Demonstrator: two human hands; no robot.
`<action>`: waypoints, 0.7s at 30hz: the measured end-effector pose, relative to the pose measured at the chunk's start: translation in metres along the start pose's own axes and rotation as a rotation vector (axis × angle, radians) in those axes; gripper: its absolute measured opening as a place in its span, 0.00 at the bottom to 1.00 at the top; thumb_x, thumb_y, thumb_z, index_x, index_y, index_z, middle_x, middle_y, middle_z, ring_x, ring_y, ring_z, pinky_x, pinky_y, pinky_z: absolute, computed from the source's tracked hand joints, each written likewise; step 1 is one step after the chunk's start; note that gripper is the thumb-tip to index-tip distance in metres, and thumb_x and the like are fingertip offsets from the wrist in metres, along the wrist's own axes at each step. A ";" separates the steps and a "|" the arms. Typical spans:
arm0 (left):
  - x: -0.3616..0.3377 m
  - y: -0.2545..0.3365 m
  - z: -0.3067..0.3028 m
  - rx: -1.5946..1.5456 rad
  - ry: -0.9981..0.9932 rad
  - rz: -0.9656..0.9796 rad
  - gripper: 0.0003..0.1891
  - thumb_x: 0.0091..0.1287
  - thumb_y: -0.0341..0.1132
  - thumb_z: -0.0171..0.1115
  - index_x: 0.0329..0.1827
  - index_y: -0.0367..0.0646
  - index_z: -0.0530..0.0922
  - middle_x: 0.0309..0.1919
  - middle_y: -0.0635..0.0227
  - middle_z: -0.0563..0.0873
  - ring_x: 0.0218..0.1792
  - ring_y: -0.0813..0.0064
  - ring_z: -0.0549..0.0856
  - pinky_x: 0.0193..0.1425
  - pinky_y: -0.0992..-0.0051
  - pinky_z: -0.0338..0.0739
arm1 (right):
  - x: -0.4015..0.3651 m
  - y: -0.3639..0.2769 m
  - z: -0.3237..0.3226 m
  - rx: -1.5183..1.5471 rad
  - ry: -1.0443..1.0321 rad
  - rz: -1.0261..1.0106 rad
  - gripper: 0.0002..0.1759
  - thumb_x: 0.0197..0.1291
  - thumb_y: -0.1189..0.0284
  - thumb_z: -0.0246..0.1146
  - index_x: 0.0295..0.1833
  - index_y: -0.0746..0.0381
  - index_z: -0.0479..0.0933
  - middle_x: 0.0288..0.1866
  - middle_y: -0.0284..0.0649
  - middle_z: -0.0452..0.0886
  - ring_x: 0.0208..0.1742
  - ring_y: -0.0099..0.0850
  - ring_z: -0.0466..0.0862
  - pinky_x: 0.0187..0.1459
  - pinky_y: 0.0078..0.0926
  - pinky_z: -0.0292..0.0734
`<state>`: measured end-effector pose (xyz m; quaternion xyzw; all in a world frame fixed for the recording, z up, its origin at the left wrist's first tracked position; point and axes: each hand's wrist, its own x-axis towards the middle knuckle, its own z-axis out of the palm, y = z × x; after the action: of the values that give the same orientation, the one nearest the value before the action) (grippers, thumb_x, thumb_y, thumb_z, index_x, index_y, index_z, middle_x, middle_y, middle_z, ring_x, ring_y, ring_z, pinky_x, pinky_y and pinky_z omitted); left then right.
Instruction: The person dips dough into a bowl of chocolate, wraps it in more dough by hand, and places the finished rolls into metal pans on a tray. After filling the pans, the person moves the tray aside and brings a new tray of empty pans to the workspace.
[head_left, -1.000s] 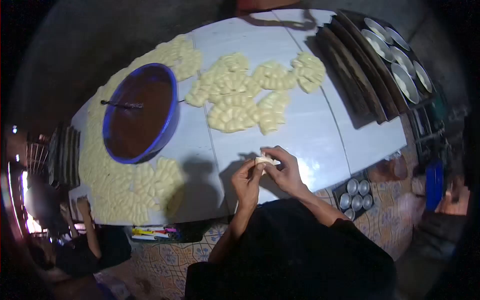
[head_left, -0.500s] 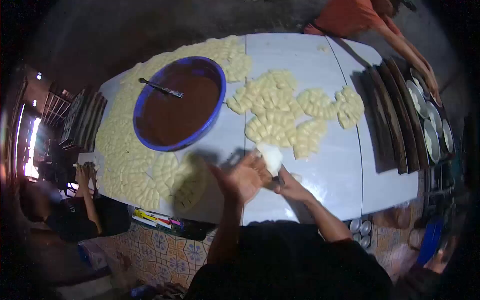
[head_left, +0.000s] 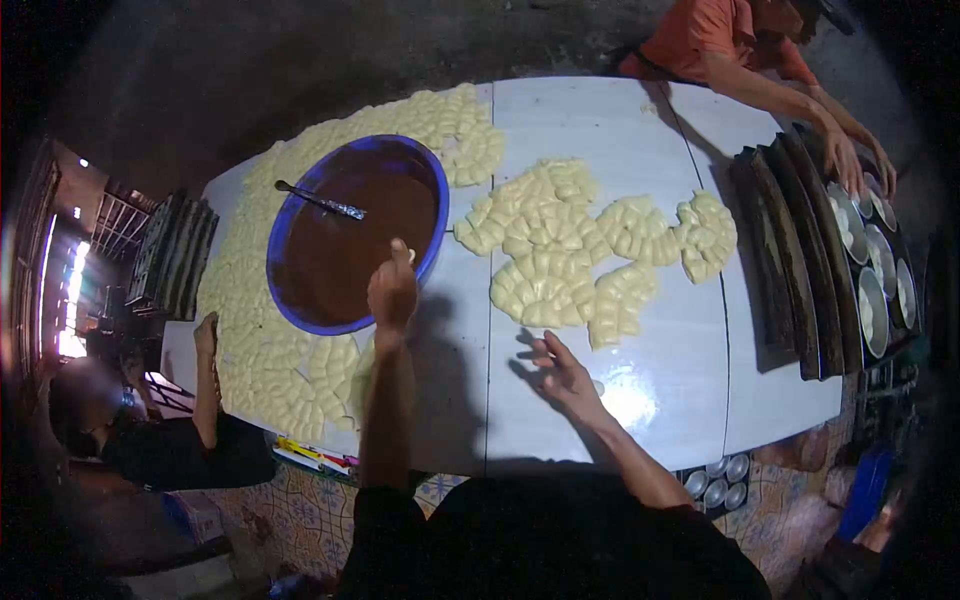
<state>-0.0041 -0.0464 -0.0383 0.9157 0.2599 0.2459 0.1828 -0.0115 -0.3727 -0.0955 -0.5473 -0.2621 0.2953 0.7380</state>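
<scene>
My left hand (head_left: 393, 292) is raised over the near right rim of a blue basin (head_left: 300, 322). Its fingers are closed, and a small pale bit that looks like dough (head_left: 411, 256) shows at the fingertips. Brown filling (head_left: 370, 215) covers the inside of the basin, and a dark-handled utensil (head_left: 322, 201) lies across it. My right hand (head_left: 568, 382) hovers low above the white table, open with fingers apart and nothing in them. Just beyond it spread cut dough pieces (head_left: 545, 285), grouped in overlapping clusters. A small pale lump (head_left: 598, 387) lies beside that hand.
More dough pieces (head_left: 240, 290) cover the table's left side. Dark trays (head_left: 790, 250) stand stacked at the right, near round tins (head_left: 872, 310). A person in orange (head_left: 700, 45) reaches over those tins. Another person in black (head_left: 190, 445) is at the left edge.
My left hand has swung left from the table's front to the basin's rim and closed. The white lump between my hands is no longer there. My right hand has opened. The orange-clad person's hands moved.
</scene>
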 end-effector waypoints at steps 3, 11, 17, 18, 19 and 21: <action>-0.059 0.029 -0.008 -0.855 -0.171 -0.266 0.33 0.74 0.61 0.38 0.61 0.39 0.71 0.39 0.59 0.82 0.39 0.62 0.81 0.43 0.65 0.76 | 0.007 -0.003 0.014 0.265 0.099 0.207 0.37 0.67 0.62 0.60 0.74 0.65 0.54 0.68 0.45 0.68 0.57 0.28 0.75 0.56 0.27 0.73; -0.175 0.135 -0.032 -1.487 -0.363 -0.941 0.32 0.71 0.49 0.49 0.70 0.33 0.63 0.57 0.57 0.77 0.59 0.65 0.76 0.61 0.59 0.70 | -0.004 -0.029 0.043 0.028 0.405 0.335 0.14 0.65 0.72 0.62 0.53 0.69 0.77 0.47 0.37 0.78 0.40 0.18 0.74 0.41 0.17 0.72; -0.216 0.126 -0.030 -1.084 -0.447 -0.439 0.19 0.66 0.19 0.57 0.60 0.24 0.71 0.49 0.55 0.79 0.44 0.69 0.85 0.46 0.77 0.82 | -0.039 -0.049 0.027 -0.877 0.047 -0.362 0.17 0.53 0.84 0.62 0.50 0.64 0.79 0.55 0.44 0.73 0.48 0.39 0.74 0.46 0.25 0.74; -0.218 0.131 -0.032 -1.105 -0.451 -0.418 0.17 0.66 0.19 0.56 0.58 0.24 0.72 0.47 0.56 0.79 0.45 0.70 0.85 0.47 0.77 0.82 | -0.041 -0.053 0.027 -0.677 0.101 -0.324 0.15 0.53 0.84 0.62 0.47 0.64 0.80 0.54 0.44 0.74 0.53 0.38 0.76 0.47 0.28 0.76; -0.220 0.135 -0.034 -1.123 -0.454 -0.400 0.16 0.67 0.20 0.56 0.57 0.23 0.73 0.45 0.57 0.80 0.45 0.70 0.84 0.48 0.78 0.82 | -0.044 -0.052 0.025 -0.522 0.171 -0.259 0.15 0.53 0.84 0.63 0.47 0.64 0.80 0.53 0.43 0.75 0.54 0.38 0.76 0.48 0.29 0.76; -0.228 0.137 -0.033 -1.207 -0.498 -0.442 0.12 0.68 0.24 0.59 0.52 0.25 0.77 0.43 0.59 0.81 0.43 0.72 0.85 0.46 0.78 0.83 | -0.048 -0.054 0.018 -0.346 0.243 -0.211 0.13 0.54 0.81 0.65 0.48 0.66 0.79 0.51 0.43 0.77 0.52 0.34 0.79 0.49 0.29 0.76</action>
<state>-0.1392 -0.2782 -0.0294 0.6085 0.2084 0.0867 0.7608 -0.0490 -0.4076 -0.0420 -0.6669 -0.2736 0.0992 0.6860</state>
